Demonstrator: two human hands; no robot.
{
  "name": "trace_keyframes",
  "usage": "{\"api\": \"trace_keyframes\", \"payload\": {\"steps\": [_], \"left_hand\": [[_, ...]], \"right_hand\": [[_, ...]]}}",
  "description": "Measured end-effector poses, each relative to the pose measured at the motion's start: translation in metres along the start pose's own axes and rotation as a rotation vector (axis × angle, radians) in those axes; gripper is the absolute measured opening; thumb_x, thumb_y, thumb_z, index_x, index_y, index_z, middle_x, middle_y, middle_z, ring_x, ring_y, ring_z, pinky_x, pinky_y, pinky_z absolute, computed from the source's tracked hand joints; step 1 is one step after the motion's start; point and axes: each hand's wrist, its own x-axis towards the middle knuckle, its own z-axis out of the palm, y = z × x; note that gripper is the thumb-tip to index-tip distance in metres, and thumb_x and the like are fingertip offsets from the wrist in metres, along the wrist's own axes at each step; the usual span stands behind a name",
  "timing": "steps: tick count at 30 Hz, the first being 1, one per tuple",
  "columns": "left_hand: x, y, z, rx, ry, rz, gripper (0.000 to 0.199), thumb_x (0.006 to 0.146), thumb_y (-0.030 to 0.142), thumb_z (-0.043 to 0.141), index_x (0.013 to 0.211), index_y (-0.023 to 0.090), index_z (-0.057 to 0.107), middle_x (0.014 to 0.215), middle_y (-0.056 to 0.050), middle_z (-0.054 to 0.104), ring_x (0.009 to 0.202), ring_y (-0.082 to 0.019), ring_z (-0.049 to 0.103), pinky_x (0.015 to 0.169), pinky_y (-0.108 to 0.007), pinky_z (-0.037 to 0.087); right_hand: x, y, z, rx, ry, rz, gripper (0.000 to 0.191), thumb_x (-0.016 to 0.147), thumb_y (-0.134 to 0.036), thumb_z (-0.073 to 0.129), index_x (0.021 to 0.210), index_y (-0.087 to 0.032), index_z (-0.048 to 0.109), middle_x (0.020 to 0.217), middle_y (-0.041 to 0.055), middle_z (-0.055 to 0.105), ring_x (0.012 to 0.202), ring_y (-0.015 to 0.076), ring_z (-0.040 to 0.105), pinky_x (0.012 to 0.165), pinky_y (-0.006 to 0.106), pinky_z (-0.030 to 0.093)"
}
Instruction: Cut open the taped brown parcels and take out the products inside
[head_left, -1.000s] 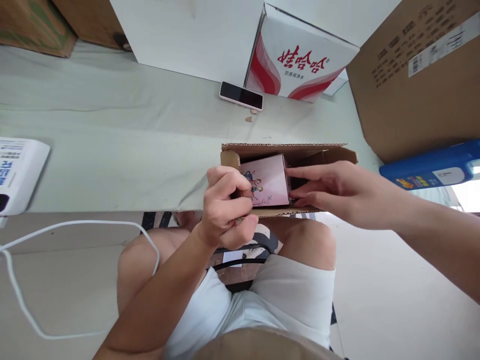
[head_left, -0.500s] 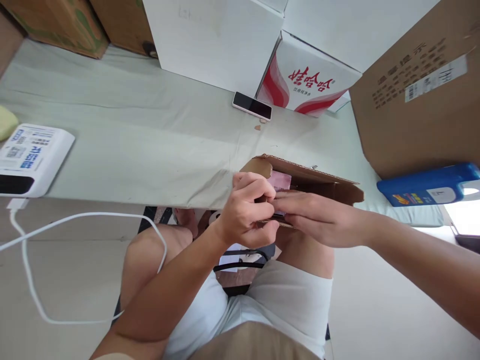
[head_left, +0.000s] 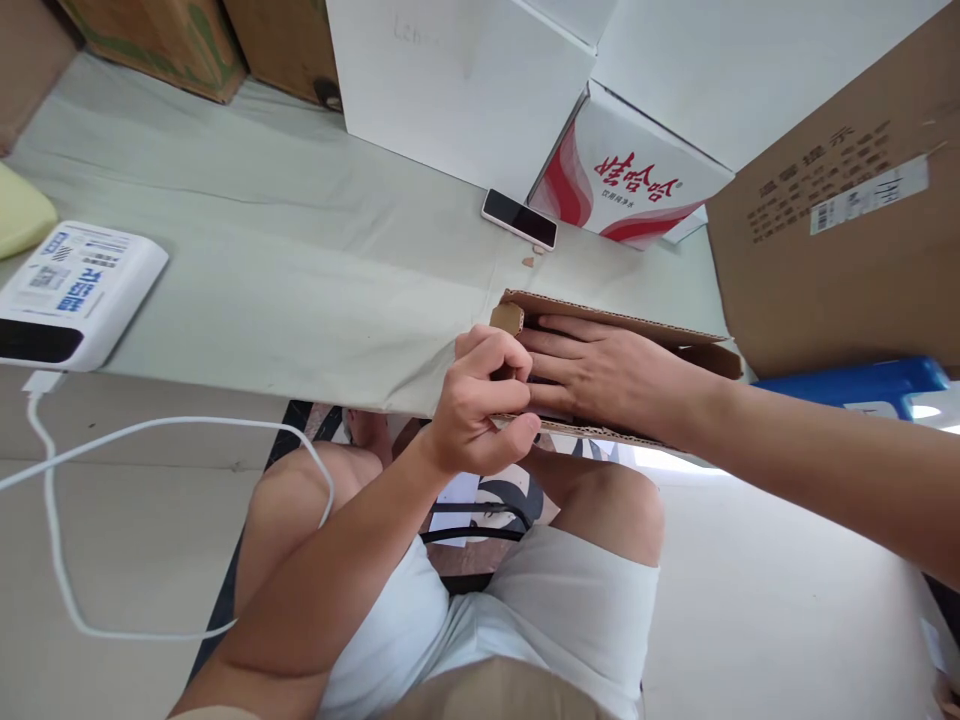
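Note:
A small, narrow cardboard box (head_left: 645,326) with its top open rests at the table's front edge, partly over my knee. My left hand (head_left: 487,400) is closed around its left end, thumb on the near side and fingers curled at the corner. Laid flat over the opening, my right hand (head_left: 600,370) has its fingers spread and reaching into the left part of the box. Its fingertips are partly hidden by the box and the left hand. Most of the contents lie out of sight beneath the right hand.
A dark-screened phone-like device (head_left: 519,219) lies behind the box, near a white-and-red carton (head_left: 637,180). A large brown carton (head_left: 832,260) and a blue bottle (head_left: 855,388) stand right. At left is a white device (head_left: 90,290) with a white cable (head_left: 56,540).
My right hand has flattened, spread its fingers and moved over the box opening, covering the pink item seen earlier. The left hand stays at the box's left end.

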Motion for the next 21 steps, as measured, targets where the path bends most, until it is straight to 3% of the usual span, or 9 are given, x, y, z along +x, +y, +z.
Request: {"api": "trace_keyframes", "payload": {"steps": [6, 12, 15, 19, 21], "left_hand": [[-0.002, -0.003, 0.000, 0.045, -0.008, -0.028, 0.028, 0.080, 0.031, 0.056, 0.057, 0.022, 0.042, 0.076, -0.006, 0.054, 0.082, -0.023, 0.050, 0.080, -0.045, 0.047], [-0.004, -0.009, 0.008, 0.125, 0.056, 0.045, 0.039, 0.092, 0.047, 0.066, 0.066, 0.022, 0.052, 0.089, -0.005, 0.060, 0.085, -0.020, 0.053, 0.087, -0.041, 0.045], [-0.006, -0.013, 0.011, 0.170, 0.045, 0.011, 0.037, 0.092, 0.050, 0.071, 0.073, 0.022, 0.056, 0.097, -0.006, 0.063, 0.094, -0.021, 0.057, 0.091, -0.039, 0.046], [-0.007, -0.017, 0.011, 0.142, 0.052, -0.035, 0.039, 0.090, 0.056, 0.073, 0.079, 0.022, 0.057, 0.107, -0.008, 0.065, 0.101, -0.022, 0.059, 0.093, -0.039, 0.049], [-0.008, -0.019, 0.009, 0.124, 0.071, -0.059, 0.040, 0.091, 0.057, 0.070, 0.080, 0.021, 0.057, 0.110, -0.010, 0.064, 0.103, -0.023, 0.060, 0.093, -0.040, 0.051]], "right_hand": [[0.017, 0.001, -0.003, -0.056, -0.060, 0.039, 0.045, 0.095, -0.002, 0.048, 0.127, -0.029, 0.066, 0.143, 0.0042, 0.062, 0.143, 0.0224, 0.051, 0.125, 0.052, 0.037], [-0.002, 0.001, -0.018, -0.179, -0.112, 0.077, 0.037, 0.102, -0.013, 0.037, 0.124, -0.023, 0.065, 0.130, 0.0113, 0.068, 0.134, 0.0288, 0.056, 0.113, 0.054, 0.045], [-0.019, -0.003, -0.037, -0.206, -0.041, 0.114, 0.037, 0.105, -0.021, 0.035, 0.130, -0.026, 0.062, 0.136, 0.0117, 0.066, 0.138, 0.0314, 0.053, 0.112, 0.057, 0.044], [-0.055, -0.006, -0.071, -0.251, 0.162, 0.103, 0.035, 0.104, -0.038, 0.044, 0.137, -0.035, 0.056, 0.142, 0.0100, 0.063, 0.140, 0.0352, 0.053, 0.120, 0.065, 0.033], [-0.086, -0.005, -0.087, -0.127, 0.276, 0.265, 0.042, 0.096, -0.055, 0.060, 0.135, -0.043, 0.055, 0.147, 0.0055, 0.059, 0.144, 0.0363, 0.048, 0.127, 0.064, 0.025]]}}
